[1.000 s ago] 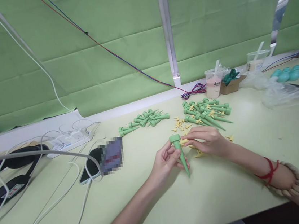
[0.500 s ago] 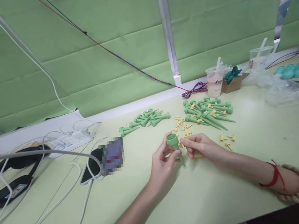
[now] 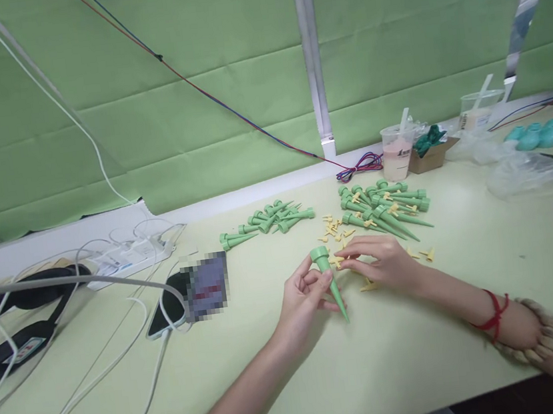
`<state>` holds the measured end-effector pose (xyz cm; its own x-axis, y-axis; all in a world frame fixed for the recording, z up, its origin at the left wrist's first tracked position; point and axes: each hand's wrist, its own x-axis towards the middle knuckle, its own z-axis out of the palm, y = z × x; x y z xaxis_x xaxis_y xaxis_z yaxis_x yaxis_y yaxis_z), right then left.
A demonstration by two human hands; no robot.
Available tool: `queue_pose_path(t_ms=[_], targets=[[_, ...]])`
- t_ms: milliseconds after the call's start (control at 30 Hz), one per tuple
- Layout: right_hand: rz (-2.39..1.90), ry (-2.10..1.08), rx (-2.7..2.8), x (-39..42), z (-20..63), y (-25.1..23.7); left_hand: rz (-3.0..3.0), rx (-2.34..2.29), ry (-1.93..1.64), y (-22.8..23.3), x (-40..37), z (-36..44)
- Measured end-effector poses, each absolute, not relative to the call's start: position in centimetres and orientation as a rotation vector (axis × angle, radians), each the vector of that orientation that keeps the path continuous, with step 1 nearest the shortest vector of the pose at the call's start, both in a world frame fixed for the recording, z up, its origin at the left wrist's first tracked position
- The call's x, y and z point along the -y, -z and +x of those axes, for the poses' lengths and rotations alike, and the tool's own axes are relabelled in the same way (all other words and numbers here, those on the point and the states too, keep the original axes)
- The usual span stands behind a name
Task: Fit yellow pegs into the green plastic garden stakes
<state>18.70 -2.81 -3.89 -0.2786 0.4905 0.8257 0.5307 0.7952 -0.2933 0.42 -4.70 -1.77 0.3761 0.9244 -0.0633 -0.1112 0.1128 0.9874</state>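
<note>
Our left hand grips a green spike just above the counter, tip down; beside the spike's wide end, our right hand pinches a small yellow piece.

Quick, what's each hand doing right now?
Left hand: closed on a green spike.
Right hand: pinching a small yellow piece against the spike's wide end.

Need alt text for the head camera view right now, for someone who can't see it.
The left hand holds a green plastic cone spike point-down while the right hand presses a small yellow plastic valve piece against its side. Two piles of green spikes and loose yellow pieces lie on the pale green table.
</note>
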Motion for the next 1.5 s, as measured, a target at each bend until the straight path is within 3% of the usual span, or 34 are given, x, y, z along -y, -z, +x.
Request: queue_pose_path(t_ms=[200, 400, 533, 733, 833, 900, 1067, 1500], targets=[[-0.768, 0.277, 2.061, 2.8, 18.7, 4.0, 1.253, -0.830, -0.868, 1.5, 4.7, 0.4], [-0.874, 0.086, 2.173, 3.3, 18.3, 3.5, 1.423, -0.884, -0.874, 1.7, 4.8, 0.6], [-1.005, -0.309, 2.065, 4.1, 17.8, 2.9, 1.557, -0.915, -0.906, 2.5, 4.7, 0.4], [-0.910, -1.422, 1.667, 4.1, 17.2, 2.5, 1.748, -0.937, -0.904, 3.1, 4.4, -0.1], [-0.850, -1.630, 1.533, 3.9, 16.9, 2.7, 1.754, -0.938, -0.916, 2.9, 4.5, 0.0], [-0.923, -1.528, 1.566, 4.0, 16.7, 2.7, 1.693, -0.938, -0.918, 2.6, 4.6, 0.3], [-1.122, -0.922, 1.731, 4.3, 17.4, 1.9, 1.455, -0.936, -0.982, 2.2, 4.6, 0.8], [-0.938, -0.397, 2.213, 3.3, 19.0, 2.2, 1.384, -0.765, -0.852, 1.7, 4.3, 0.1]])
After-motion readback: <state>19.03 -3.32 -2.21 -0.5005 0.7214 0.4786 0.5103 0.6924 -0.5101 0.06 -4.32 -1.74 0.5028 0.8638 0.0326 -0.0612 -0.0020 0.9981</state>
